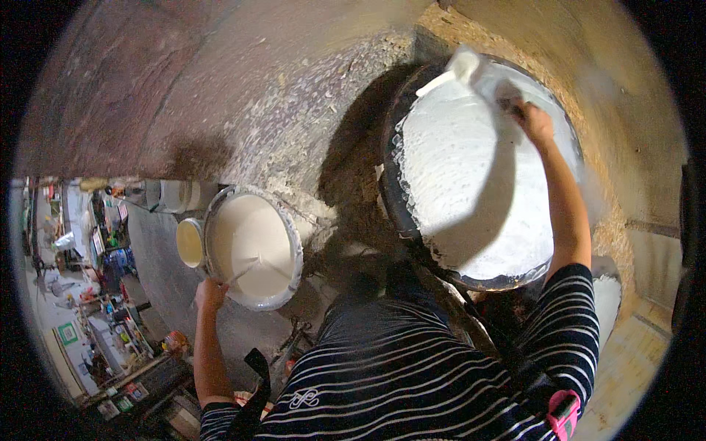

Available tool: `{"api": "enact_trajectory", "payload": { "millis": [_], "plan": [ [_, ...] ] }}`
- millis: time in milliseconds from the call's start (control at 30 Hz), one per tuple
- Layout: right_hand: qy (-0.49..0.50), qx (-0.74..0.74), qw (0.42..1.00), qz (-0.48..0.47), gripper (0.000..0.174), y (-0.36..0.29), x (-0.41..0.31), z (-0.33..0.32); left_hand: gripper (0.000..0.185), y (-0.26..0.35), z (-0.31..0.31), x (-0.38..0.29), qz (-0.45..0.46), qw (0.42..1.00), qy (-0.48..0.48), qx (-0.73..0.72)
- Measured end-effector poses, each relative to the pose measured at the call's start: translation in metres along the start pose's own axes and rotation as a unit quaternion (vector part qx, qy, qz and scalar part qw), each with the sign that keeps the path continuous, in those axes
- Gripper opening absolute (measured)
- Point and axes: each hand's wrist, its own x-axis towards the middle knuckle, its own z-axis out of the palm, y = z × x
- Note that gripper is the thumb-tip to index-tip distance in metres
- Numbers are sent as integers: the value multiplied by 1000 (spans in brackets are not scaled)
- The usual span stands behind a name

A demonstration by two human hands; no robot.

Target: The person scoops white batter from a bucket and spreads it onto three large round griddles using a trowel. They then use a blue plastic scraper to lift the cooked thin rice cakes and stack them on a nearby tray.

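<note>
My right hand (535,122) is over the far right part of a large round black griddle (392,182). It grips the dark handle of a spreading tool (508,95), blurred. Near the far rim, a whitish lump (465,63) seems to be at the tool's end. A thin white batter layer (463,182) covers most of the griddle, its left edge ragged. At the left, my left hand (211,295) is closed around a thin ladle handle beside a bucket (298,251) of creamy white batter. The ladle's handle reaches into the batter, which hides its bowl.
A smaller container (190,242) with yellowish contents touches the bucket's left side. Further left, shelves (105,342) hold bottles and packets. A rough, stained wall (265,105) rises behind. Another white-filled vessel (606,297) shows beyond my right sleeve.
</note>
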Motion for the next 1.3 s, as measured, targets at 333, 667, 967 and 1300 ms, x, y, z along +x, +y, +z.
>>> {"api": "enact_trajectory", "payload": {
  "millis": [333, 667, 967, 1300],
  "plan": [
    [-185, 228, 916, -273, 86, -375, -170, 40, 33, -50, 37, -4, -26, 996, -21, -87],
    [-333, 10, 932, -141, 39, -361, -253, 55, 31, -68, 39, -2, 57, 995, 25, -83],
    [-303, 709, 607, 192, 14, -324, -308, 43, 38, -73, 50, 53, 156, 986, 41, -31],
    [-137, 576, 651, 474, 47, 45, -372, -3, 42, -71, 42, 124, 259, 944, 45, 199]
  ]
}}
